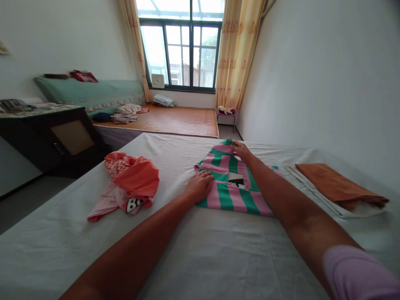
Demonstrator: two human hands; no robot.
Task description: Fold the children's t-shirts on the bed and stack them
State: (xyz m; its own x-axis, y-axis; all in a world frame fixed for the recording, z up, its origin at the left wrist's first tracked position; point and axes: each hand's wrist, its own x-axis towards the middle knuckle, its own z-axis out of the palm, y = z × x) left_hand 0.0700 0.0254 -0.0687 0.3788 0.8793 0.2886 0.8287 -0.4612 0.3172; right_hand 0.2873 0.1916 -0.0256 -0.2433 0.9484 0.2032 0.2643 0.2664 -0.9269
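Observation:
A pink and green striped T-shirt (224, 196) lies spread on the white bed sheet (218, 254), with a dark and pale printed patch near its middle. My left hand (200, 186) rests flat on the shirt's left side, fingers extended. At the far edge, my right hand (243, 151) pinches the shirt's cloth, which rises to a small peak there. My right forearm hides part of the shirt's right side. Left of my left hand is a crumpled heap of coral and pink clothes (137, 177), one piece showing black and white lettering.
Folded brown and white cloth (340, 183) lies on the bed at the right, near the white wall. Beyond the bed's far edge is a mat-covered bed (184, 118) with clothes on it. A dark cabinet (40, 137) stands at left, and a small stool (226, 112) below the curtain.

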